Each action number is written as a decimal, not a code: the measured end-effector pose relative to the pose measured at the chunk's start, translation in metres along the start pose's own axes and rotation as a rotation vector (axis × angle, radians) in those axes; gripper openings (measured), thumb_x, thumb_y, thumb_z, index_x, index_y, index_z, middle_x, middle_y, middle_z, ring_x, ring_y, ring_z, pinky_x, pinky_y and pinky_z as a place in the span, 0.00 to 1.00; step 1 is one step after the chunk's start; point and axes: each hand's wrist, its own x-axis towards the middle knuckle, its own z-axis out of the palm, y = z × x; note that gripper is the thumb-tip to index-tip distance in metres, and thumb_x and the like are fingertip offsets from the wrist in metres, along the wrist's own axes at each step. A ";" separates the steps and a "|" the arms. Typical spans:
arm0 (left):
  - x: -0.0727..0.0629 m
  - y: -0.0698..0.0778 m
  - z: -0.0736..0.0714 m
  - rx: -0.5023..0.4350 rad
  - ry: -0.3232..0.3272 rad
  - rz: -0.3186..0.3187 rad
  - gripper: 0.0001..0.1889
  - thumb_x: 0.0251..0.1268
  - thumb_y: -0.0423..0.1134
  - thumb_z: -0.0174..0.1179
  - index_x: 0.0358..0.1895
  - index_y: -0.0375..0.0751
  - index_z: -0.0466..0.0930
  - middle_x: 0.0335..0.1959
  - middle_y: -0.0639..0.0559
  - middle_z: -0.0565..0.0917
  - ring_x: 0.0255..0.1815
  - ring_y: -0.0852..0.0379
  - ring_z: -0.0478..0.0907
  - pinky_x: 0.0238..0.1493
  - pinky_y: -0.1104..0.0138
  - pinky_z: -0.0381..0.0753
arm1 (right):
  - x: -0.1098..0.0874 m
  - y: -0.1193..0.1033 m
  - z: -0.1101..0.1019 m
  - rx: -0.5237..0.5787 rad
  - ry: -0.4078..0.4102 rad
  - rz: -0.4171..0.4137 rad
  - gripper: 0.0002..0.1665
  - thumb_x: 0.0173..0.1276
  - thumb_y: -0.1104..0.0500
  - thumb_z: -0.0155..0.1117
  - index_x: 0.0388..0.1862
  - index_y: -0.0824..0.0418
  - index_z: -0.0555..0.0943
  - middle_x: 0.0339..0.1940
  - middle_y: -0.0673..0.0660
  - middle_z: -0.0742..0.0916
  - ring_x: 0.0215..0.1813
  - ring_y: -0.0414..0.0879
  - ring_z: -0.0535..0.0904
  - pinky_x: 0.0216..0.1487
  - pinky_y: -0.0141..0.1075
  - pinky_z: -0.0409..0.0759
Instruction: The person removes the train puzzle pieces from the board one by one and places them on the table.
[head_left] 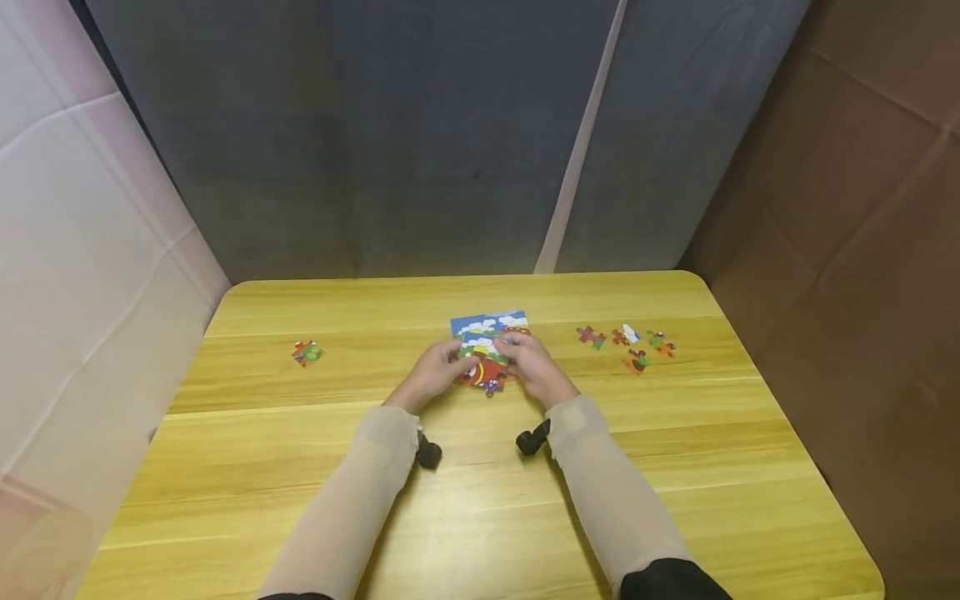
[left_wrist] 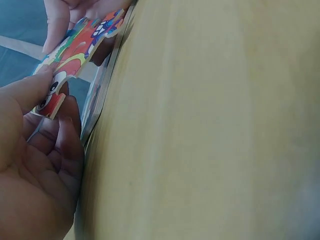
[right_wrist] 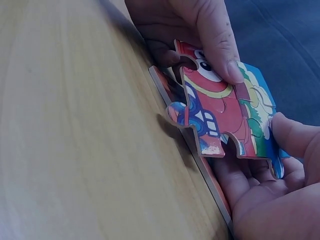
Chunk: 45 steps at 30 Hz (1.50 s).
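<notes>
Both hands hold one joined section of jigsaw puzzle pieces (head_left: 486,367), with a red, big-eyed figure, green bushes and sky printed on it. My left hand (head_left: 431,373) pinches its left side, thumb on the printed face and fingers beneath. The right hand (head_left: 536,368) grips the opposite side, thumb near the blue edge. In the right wrist view the section (right_wrist: 215,107) is tilted, its knobs and a seam showing. Close under it lies a flat picture board (head_left: 491,322) with blue sky and clouds, partly hidden by the hands; its thin edge (right_wrist: 162,82) shows beside the table.
Several loose puzzle pieces (head_left: 591,337) lie to the right of the hands on the wooden table (head_left: 480,517). Another small puzzle piece group (head_left: 307,353) lies far left. A dark curtain (head_left: 450,167) hangs behind the table, with cloth walls on both sides.
</notes>
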 end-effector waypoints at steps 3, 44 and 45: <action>0.000 -0.001 -0.001 -0.018 -0.019 -0.016 0.17 0.74 0.48 0.62 0.30 0.44 0.68 0.28 0.51 0.74 0.28 0.55 0.66 0.29 0.65 0.67 | 0.000 0.000 0.000 0.001 0.000 0.013 0.08 0.78 0.62 0.57 0.49 0.66 0.78 0.44 0.54 0.79 0.42 0.44 0.80 0.46 0.35 0.83; 0.008 0.006 -0.007 -0.170 -0.010 -0.206 0.14 0.74 0.48 0.58 0.36 0.41 0.78 0.32 0.50 0.76 0.36 0.53 0.72 0.42 0.61 0.75 | 0.001 0.007 0.003 -0.278 0.002 -0.064 0.12 0.78 0.60 0.59 0.52 0.67 0.81 0.42 0.52 0.79 0.38 0.42 0.73 0.39 0.32 0.76; 0.007 0.006 -0.007 -0.180 -0.016 -0.208 0.14 0.74 0.48 0.58 0.37 0.40 0.79 0.32 0.50 0.77 0.36 0.53 0.72 0.43 0.60 0.75 | 0.001 0.007 0.003 -0.276 0.002 -0.064 0.12 0.77 0.60 0.59 0.52 0.67 0.81 0.42 0.52 0.79 0.38 0.42 0.73 0.38 0.32 0.76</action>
